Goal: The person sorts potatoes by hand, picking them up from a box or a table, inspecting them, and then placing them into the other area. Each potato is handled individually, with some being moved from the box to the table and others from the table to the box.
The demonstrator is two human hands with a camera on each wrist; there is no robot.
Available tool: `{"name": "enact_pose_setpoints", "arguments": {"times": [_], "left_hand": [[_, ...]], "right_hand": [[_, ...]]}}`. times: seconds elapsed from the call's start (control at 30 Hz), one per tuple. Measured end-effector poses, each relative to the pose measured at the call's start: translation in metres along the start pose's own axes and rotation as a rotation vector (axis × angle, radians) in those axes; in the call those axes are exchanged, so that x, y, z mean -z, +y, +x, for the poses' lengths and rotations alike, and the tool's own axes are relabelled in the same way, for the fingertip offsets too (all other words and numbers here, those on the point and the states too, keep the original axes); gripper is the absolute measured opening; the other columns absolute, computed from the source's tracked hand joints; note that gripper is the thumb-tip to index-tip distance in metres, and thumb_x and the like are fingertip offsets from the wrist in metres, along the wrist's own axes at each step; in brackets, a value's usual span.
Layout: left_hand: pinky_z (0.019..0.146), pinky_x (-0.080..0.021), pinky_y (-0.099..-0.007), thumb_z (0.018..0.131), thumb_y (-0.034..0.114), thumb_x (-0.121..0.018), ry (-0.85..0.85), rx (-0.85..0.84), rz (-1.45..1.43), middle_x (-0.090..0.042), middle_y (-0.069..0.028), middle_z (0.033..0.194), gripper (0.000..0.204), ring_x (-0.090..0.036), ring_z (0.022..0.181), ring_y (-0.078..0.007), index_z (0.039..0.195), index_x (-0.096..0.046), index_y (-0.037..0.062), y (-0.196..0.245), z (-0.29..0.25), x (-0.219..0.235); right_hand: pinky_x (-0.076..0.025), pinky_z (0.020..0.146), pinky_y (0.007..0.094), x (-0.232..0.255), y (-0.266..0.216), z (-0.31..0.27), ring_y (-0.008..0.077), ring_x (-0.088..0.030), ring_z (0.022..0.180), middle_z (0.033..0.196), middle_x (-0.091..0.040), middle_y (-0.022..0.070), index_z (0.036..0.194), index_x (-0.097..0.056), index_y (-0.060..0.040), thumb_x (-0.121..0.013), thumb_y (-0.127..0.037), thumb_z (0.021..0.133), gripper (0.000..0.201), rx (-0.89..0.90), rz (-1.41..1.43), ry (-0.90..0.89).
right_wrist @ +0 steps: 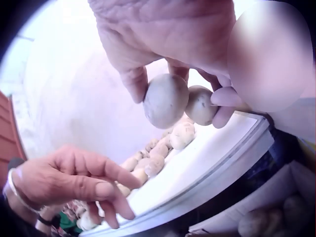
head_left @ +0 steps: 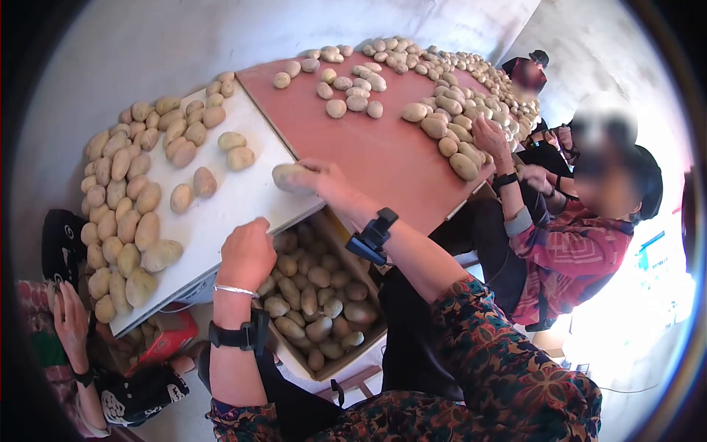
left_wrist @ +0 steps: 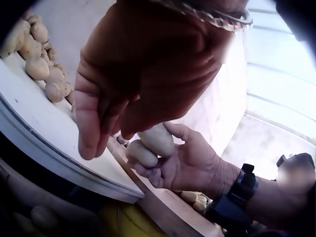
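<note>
Two potatoes [right_wrist: 166,101] are gripped in my right hand [head_left: 328,186], one by the thumb side and a smaller potato [right_wrist: 200,105] by the other fingers. The hand is above the edge where the white tabletop [head_left: 221,188] meets the red one. My left hand [head_left: 247,254], with a bracelet at the wrist, hangs in the air near the white tabletop's front edge. Its fingers are loosely bent and hold nothing, as the right wrist view shows. Below both hands stands a box [head_left: 375,335] full of potatoes [head_left: 318,277].
Potatoes [head_left: 121,184] are heaped along the white top's left side. More potatoes [head_left: 442,110] cover the back and right of the red tabletop [head_left: 353,162]. Another person [head_left: 567,250] sits at the right, reaching over the red top; a person's hand [head_left: 71,324] shows at the left.
</note>
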State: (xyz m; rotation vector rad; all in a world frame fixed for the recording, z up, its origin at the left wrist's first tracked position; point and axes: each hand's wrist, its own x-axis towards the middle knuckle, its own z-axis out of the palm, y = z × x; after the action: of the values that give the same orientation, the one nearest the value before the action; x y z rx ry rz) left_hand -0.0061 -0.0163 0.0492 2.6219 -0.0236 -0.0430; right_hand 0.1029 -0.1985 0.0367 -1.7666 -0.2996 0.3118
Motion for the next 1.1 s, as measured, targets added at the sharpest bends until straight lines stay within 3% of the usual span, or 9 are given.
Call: {"name": "enact_pose_setpoints", "arguments": {"times": [0.17, 0.23, 0.33, 0.37, 0.47, 0.63, 0.8, 0.87, 1.1], "left_hand": [[0.083, -0.054, -0.0426, 0.093, 0.015, -0.058, 0.141, 0.02, -0.294, -0.068, -0.0228, 0.1, 0.042, -0.067, 0.094, -0.0373, 0.13, -0.051, -0.0043, 0.011, 0.01, -0.001], [0.078, -0.057, -0.035, 0.095, 0.014, -0.058, 0.088, 0.09, -0.8, -0.064, -0.0176, 0.11, 0.052, -0.069, 0.093, -0.0276, 0.141, -0.038, -0.0023, 0.02, 0.011, 0.002], [0.074, -0.058, -0.029, 0.094, 0.008, -0.059, 0.044, 0.064, -1.055, -0.058, -0.0149, 0.116, 0.055, -0.067, 0.096, -0.0215, 0.144, -0.035, -0.0006, 0.024, 0.019, -0.007], [0.066, -0.054, -0.0263, 0.087, 0.0, -0.062, 0.075, 0.031, -1.222, -0.061, -0.016, 0.114, 0.057, -0.067, 0.085, -0.0177, 0.139, -0.039, -0.0043, 0.027, 0.02, -0.011], [0.07, -0.054, -0.0267, 0.083, 0.0, -0.065, -0.056, 0.066, -1.049, -0.061, -0.0142, 0.111, 0.045, -0.065, 0.088, -0.0179, 0.125, -0.049, -0.0039, 0.025, 0.022, -0.005], [0.088, -0.052, -0.0339, 0.074, 0.004, -0.073, 0.058, -0.044, -0.82, -0.065, -0.0112, 0.109, 0.048, -0.063, 0.098, -0.0197, 0.117, -0.055, -0.0011, 0.053, 0.017, -0.005], [0.087, -0.051, -0.0329, 0.069, 0.003, -0.078, 0.034, 0.018, -0.694, -0.065, -0.0093, 0.109, 0.052, -0.063, 0.098, -0.0182, 0.116, -0.056, 0.0003, 0.058, 0.021, -0.007], [0.087, -0.052, -0.0375, 0.065, 0.009, -0.078, 0.104, 0.035, -0.473, -0.067, -0.0159, 0.108, 0.056, -0.066, 0.099, -0.0293, 0.116, -0.056, 0.0013, 0.059, 0.021, -0.006], [0.088, -0.048, -0.0442, 0.061, 0.014, -0.081, 0.215, 0.058, -0.191, -0.06, -0.0195, 0.105, 0.059, -0.06, 0.101, -0.0405, 0.114, -0.057, 0.0015, 0.062, 0.026, -0.014]], "right_hand": [[-0.043, 0.064, 0.0274, 0.015, -0.009, -0.012, 0.017, -0.065, 0.086, 0.113, -0.067, 0.0101, 0.131, -0.054, -0.007, -0.05, -0.048, 0.094, 0.055, -0.127, 0.441, -0.17], [-0.04, 0.06, 0.025, 0.009, -0.016, -0.022, 0.0158, -0.065, 0.085, 0.114, -0.066, 0.0099, 0.135, -0.05, -0.0077, -0.046, -0.051, 0.097, 0.058, -0.107, 0.571, -0.245], [-0.035, 0.054, 0.0218, 0.0, -0.015, -0.035, 0.013, -0.064, 0.078, 0.108, -0.067, 0.0045, 0.129, -0.053, -0.0092, -0.044, -0.058, 0.097, 0.059, -0.05, 0.682, -0.319], [-0.035, 0.054, 0.0214, 0.0, -0.012, -0.039, 0.0125, -0.065, 0.077, 0.104, -0.068, 0.004, 0.128, -0.054, -0.0098, -0.044, -0.059, 0.097, 0.06, -0.03, 0.642, -0.344], [-0.036, 0.057, 0.0213, 0.004, -0.004, -0.044, 0.0117, -0.065, 0.079, 0.1, -0.067, 0.0033, 0.122, -0.055, -0.0104, -0.047, -0.059, 0.096, 0.056, 0.033, 0.539, -0.379], [-0.048, 0.074, 0.0261, 0.007, -0.009, -0.057, 0.0131, -0.054, 0.094, 0.108, -0.056, 0.0059, 0.124, -0.053, -0.005, -0.046, -0.064, 0.095, 0.066, 0.046, 0.316, -0.319], [-0.049, 0.083, 0.031, 0.014, -0.014, -0.06, 0.0162, -0.054, 0.101, 0.112, -0.055, 0.0078, 0.122, -0.052, -0.0019, -0.045, -0.063, 0.096, 0.067, 0.014, 0.325, -0.326], [-0.048, 0.082, 0.0314, 0.013, -0.01, -0.057, 0.0168, -0.055, 0.099, 0.109, -0.057, 0.0099, 0.118, -0.053, 0.0009, -0.049, -0.064, 0.094, 0.07, 0.038, 0.17, -0.279], [-0.048, 0.078, 0.0311, 0.018, -0.008, -0.056, 0.0161, -0.055, 0.088, 0.095, -0.06, 0.0104, 0.107, -0.058, 0.0054, -0.058, -0.065, 0.089, 0.073, 0.077, 0.103, -0.197]]}}
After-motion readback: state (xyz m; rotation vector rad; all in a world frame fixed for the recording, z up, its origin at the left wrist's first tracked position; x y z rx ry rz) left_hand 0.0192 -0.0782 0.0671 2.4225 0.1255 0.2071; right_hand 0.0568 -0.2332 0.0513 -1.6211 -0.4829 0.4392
